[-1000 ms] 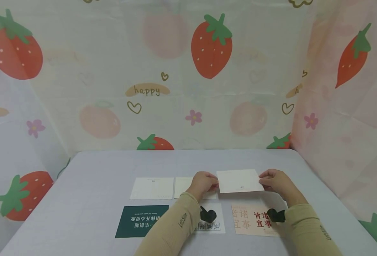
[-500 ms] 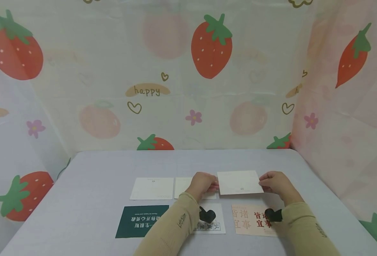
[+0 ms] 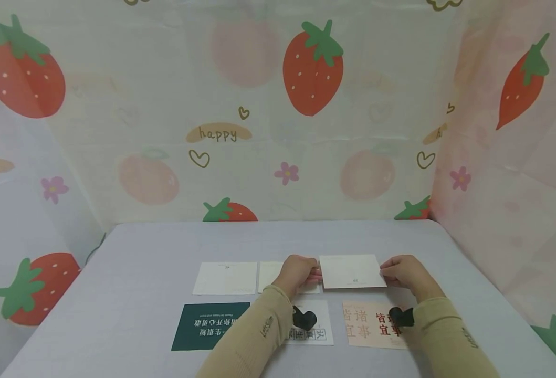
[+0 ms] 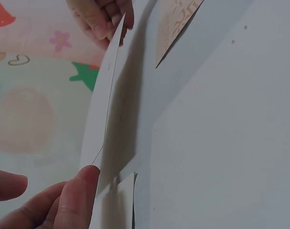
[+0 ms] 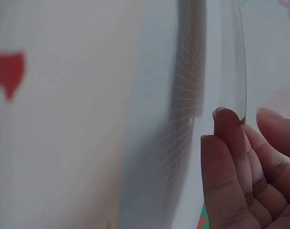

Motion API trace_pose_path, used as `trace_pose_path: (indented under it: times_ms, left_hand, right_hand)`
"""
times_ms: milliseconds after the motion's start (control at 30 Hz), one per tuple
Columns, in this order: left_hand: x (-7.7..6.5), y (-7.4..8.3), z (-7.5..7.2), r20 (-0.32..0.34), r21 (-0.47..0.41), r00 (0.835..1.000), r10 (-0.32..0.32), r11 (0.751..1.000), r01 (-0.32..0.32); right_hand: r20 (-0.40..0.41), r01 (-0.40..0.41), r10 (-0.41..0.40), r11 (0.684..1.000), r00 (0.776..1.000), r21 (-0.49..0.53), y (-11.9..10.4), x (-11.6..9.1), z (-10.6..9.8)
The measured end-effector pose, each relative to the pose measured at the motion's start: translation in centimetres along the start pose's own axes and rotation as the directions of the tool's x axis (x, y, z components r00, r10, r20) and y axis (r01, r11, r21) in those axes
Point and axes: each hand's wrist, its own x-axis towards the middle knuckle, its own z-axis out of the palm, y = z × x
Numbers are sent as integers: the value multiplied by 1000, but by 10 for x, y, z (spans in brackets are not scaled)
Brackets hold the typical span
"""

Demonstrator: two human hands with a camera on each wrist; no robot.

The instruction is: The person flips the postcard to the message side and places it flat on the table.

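Observation:
A white postcard with a small mark near its lower edge is raised a little off the table, tilted, with its shadow beneath. My left hand holds its left edge, and the fingertips meet a corner in the left wrist view. At the opposite edge my right hand holds the card with its fingertips; the thumb stands apart in the right wrist view. Partly hidden behind my left hand lies a cream card. Another white card lies to its left.
A nearer row holds a dark green card with white writing, a white card with boxed characters, and a pale pink card with red characters. My forearms cover parts of them. A strawberry-print curtain surrounds the white table.
Both hands have lowered the white postcard slightly toward the table. My right hand has shifted a little left and down. The other cards stay in place.

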Motion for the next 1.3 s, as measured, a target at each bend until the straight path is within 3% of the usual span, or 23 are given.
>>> trace_pose_path:
  times_ms: [500, 1300]
  left_hand:
    - [0, -3, 1, 35, -18, 999, -28, 999, 29]
    - [2, -6, 2, 18, -2, 999, -48, 999, 48]
  right_hand:
    - [55, 29, -28, 999, 998, -24, 4, -2, -3]
    - [89, 12, -9, 999, 996, -35, 5, -1, -1]
